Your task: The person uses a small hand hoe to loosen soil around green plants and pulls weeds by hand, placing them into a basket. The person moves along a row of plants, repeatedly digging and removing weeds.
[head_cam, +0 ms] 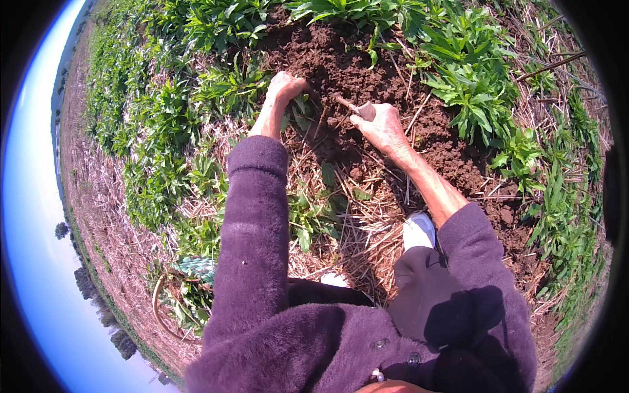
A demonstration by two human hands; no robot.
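Observation:
My right hand [377, 123] is closed around the wooden handle [350, 105] of a tool, whose far end cannot be made out against the dark soil. At the left, my left hand [290, 88] bends down at the edge of the dug reddish-brown soil [334, 59], beside a leafy green plant [300, 110]. Its fingertips are hidden, so I cannot tell what they hold. Both hands are low over the loose clods, a short way apart.
Dense leafy plants [474, 93] border the soil on both sides. Dry straw [363, 221] covers the ground near my white shoe [419, 231]. A basket with a curved handle [156, 304] holds cut greens at lower left. Thin dry stalks [553, 66] stick out at upper right.

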